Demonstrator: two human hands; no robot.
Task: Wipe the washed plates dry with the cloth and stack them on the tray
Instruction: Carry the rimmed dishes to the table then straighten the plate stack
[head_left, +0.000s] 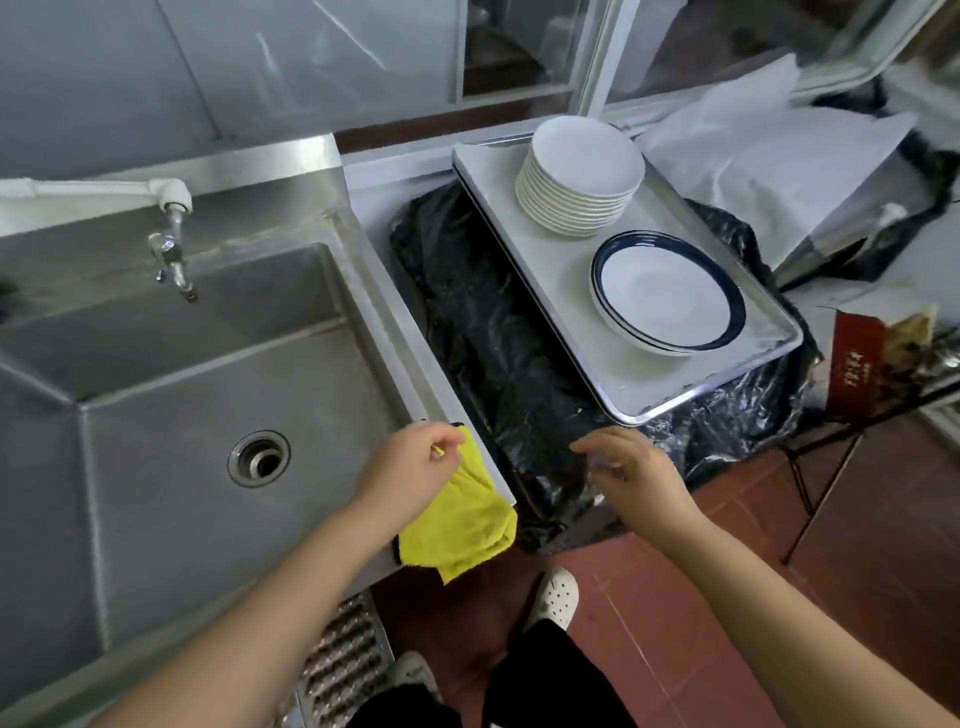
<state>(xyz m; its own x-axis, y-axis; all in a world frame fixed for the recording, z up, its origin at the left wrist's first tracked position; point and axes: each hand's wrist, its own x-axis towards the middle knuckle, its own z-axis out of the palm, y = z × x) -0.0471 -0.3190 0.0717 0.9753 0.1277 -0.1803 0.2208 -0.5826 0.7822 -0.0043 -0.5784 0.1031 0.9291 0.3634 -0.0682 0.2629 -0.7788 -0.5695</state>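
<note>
While the left hand pinches the top edge of a yellow cloth w/ thumb and fingers closed on it, the right hand hovers empty beside it, fingers loosely curled and half open, touching nothing. Cloth is soft, fuzzy microfibre, crumpled, draped over the front right corner of a steel sink, right under the left hand. Sink is 1 deep rectangular basin, brushed metal, w/ a round drain left of the left hand and 1 tap on a white pipe well beyond it.

Beyond the right hand sits 1 rectangular metal tray, shiny rolled rim, flat pale base. On it, 2 stacks. Far stack: plain white round plates, glossy, approx 10 by the visible rims, exact no. hard to tell. Near stack: wider shallow blue-rimmed plates, white w/ dark blue bands, 2 or 3 by the edges. Stacks are just beside each other, not touching as far as I can tell.

Tray rests on crinkled black plastic sheeting, which fills the gap between sink and tray, directly ahead of both hands. Below the hands: red tiled floor, 1 white perforated clog clearly visible.
</note>
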